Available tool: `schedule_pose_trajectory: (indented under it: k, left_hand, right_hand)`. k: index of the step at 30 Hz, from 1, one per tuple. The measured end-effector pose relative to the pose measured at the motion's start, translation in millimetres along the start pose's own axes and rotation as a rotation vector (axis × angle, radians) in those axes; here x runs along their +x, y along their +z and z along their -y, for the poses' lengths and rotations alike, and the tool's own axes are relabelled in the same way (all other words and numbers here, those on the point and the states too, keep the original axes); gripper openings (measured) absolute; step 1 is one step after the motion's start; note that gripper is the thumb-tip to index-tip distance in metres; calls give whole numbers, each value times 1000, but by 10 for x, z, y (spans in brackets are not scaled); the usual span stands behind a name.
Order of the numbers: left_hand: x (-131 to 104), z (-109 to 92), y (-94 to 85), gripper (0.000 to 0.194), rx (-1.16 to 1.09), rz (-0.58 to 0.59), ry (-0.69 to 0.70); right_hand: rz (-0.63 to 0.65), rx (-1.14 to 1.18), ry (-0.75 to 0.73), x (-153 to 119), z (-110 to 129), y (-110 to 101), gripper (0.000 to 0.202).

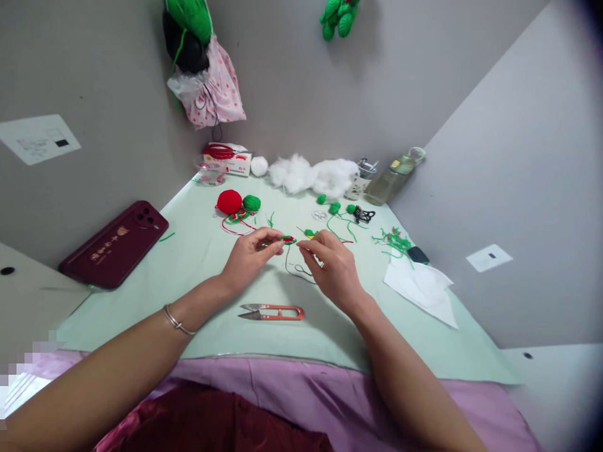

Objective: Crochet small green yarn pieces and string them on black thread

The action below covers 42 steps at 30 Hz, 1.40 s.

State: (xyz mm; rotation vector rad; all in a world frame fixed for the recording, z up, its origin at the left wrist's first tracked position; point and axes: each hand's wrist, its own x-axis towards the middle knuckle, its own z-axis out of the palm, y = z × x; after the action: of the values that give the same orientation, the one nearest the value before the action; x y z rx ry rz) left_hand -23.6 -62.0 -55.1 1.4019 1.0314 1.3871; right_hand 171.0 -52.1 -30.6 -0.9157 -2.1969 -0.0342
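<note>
My left hand (257, 254) pinches a small red and green crocheted piece (289, 239) between thumb and fingertips, above the table. Just to its right, the thumb and fingers of my right hand (332, 267) are closed in a pinch; what they hold is too small to make out. A dark thread (296, 274) hangs below the piece and loops toward my right palm. Closer to me, thread snips (273, 312) with orange handles lie on the table. A red yarn ball (229, 202) and a smaller green yarn ball (251, 203) sit beyond my left hand.
White stuffing (313, 177) lies along the back wall, beside a pen cup (360, 182) and a water bottle (396, 177). Green yarn scraps (398, 242) and white paper (421, 282) are at right. A maroon phone (115, 243) leans at left.
</note>
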Motion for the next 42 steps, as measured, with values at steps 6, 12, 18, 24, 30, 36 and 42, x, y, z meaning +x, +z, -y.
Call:
schedule_pose_trajectory:
  k: [6,12,18,24,30,36,42]
  left_hand:
    - [33,9,-38,22,-51,48,-118]
    - [64,44,-79,26,-152,134,-192]
    - [81,60,-89,27,-198,171,-210]
    - [66,46,-86,25,-132,157,-205]
    - [72,28,-84,24,-172,182,-214]
    - [81,6,-80,22,-215,219,-228]
    - [76,1,-67,23,-211,200,-236]
  right_hand:
    - [-2,-11,-9,9,-32,-26,20]
    - [20,48,14,27,-62,-82,19]
    - [51,112,40,37,-80,-140,18]
    - [64,104,40,37,-87,-143,17]
    - [100,182,100,35,-90,-154,16]
    - [134,351,213,52,-122,-156,12]
    - [115,407,261,57,-121,-84,9]
